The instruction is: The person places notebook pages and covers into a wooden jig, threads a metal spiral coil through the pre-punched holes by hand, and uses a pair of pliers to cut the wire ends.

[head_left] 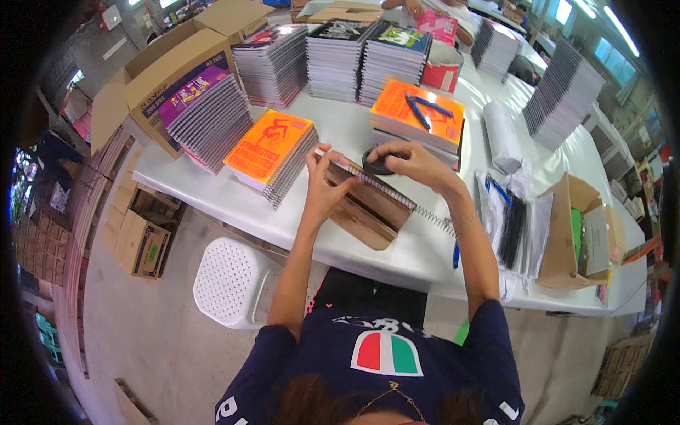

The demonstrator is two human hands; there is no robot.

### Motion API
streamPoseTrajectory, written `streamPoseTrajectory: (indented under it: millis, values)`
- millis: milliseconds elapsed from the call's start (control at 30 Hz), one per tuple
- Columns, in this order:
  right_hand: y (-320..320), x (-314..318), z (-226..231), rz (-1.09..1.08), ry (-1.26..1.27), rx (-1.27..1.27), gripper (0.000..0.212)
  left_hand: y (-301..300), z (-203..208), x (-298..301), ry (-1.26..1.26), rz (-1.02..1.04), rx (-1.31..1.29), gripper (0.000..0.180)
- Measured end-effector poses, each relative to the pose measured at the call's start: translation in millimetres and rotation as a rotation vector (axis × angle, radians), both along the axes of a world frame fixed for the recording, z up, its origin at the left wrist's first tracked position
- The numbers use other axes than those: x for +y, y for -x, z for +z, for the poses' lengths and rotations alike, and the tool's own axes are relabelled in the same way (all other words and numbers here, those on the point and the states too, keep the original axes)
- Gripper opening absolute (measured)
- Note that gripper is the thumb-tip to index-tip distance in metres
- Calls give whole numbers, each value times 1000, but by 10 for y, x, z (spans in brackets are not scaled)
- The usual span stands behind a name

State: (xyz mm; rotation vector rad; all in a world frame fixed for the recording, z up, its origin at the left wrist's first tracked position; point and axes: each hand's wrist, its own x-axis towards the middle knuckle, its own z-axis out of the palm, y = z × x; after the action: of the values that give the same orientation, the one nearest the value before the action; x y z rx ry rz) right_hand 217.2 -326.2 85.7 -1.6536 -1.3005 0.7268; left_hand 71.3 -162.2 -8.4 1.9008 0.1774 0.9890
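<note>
In the middle of the table, a notebook's punched spine edge [382, 187] lies slantwise along a brown wooden block [365, 223]. My left hand [324, 185] is closed on the notebook's left end, thumb on the near side and fingers on the far side. My right hand [416, 164] grips a black round disc [376, 163] beside the spine. From the spine's right end a wire-like spiral coil [435, 220] sticks out below my right forearm. The rest of the notebook is mostly hidden.
Orange spiral notebooks [265, 145] stand left of the block. Blue-handled cutters [418, 112] lie on another orange stack [397, 106]. Black coils [511, 237] and an open carton [559, 234] are at right. Notebook stacks [340, 60] line the back. A white stool [230, 283] stands below.
</note>
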Motion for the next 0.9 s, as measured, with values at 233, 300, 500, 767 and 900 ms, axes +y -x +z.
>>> streamPoseTrajectory:
  millis: [233, 300, 500, 767, 900]
  values:
    - [-40, 107, -18, -104, 88, -12, 48, -19, 52, 34, 31, -23, -24, 42]
    - [-119, 182, -18, -139, 275, -285, 48, -22, 45, 52, 53, -33, -38, 44]
    - [-123, 193, -22, -171, 152, -47, 49, -59, -1, 138, 217, -156, -146, 59]
    - [-119, 254, -93, -163, 22, -268, 52, -117, 3, 192, 415, -280, -160, 71]
    - [-80, 302, 38, -350, 287, -566, 52, -65, 88, 205, 514, -290, -156, 65]
